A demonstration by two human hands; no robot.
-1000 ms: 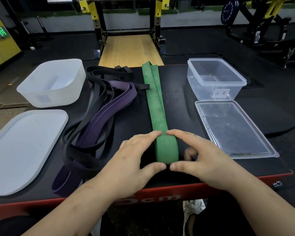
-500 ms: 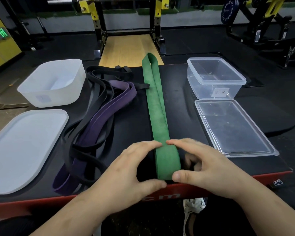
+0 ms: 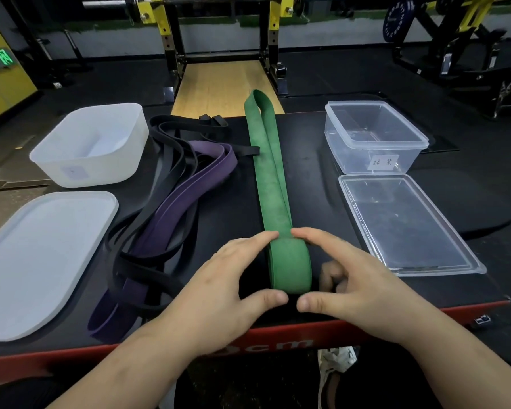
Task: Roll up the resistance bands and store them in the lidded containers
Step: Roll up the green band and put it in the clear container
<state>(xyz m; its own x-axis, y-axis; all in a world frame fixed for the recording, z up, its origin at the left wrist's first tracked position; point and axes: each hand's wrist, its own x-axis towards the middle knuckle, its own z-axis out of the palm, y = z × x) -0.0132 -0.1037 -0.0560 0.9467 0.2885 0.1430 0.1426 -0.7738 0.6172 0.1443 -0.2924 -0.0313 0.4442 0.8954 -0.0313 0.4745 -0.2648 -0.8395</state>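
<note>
Head view: the green band [image 3: 273, 184] is laid flat and doubled down the middle of the table [image 3: 316, 187]. Its far loop reaches past the far edge, and its near end is wound into a short roll [image 3: 291, 267] close to the red front edge. The roll is held from both sides. The left grip [image 3: 219, 284] is curled round it with the forefinger on top and the thumb beneath, and the right grip [image 3: 363, 287] is closed on it in the same way. The other fingers of the right grip are tucked against the roll's side.

Most of the band is not yet wound, so the rolling is judged to be at an early stage. Three risks are seen.

- **Springing open:** the elastic roll could unwind if either thumb were eased before the next turn is pinned.
- **A crooked roll:** the two layers are seen lying slightly offset further up. A cone-shaped roll could result if that offset were wound in, and it might fit badly in the clear container [image 3: 351, 154] that stands open on the right behind its lid [image 3: 407, 225].
- **Slipping off:** the roll lies near the front edge and could be lost over it if drawn nearer.

The purple band [image 3: 171, 219] and the black bands [image 3: 136, 271] are heaped loosely just left of the green one. A strand could be caught if the roll drifted that way. The white container [image 3: 95, 169] and its lid [image 3: 42, 261] lie well apart on the left.
</note>
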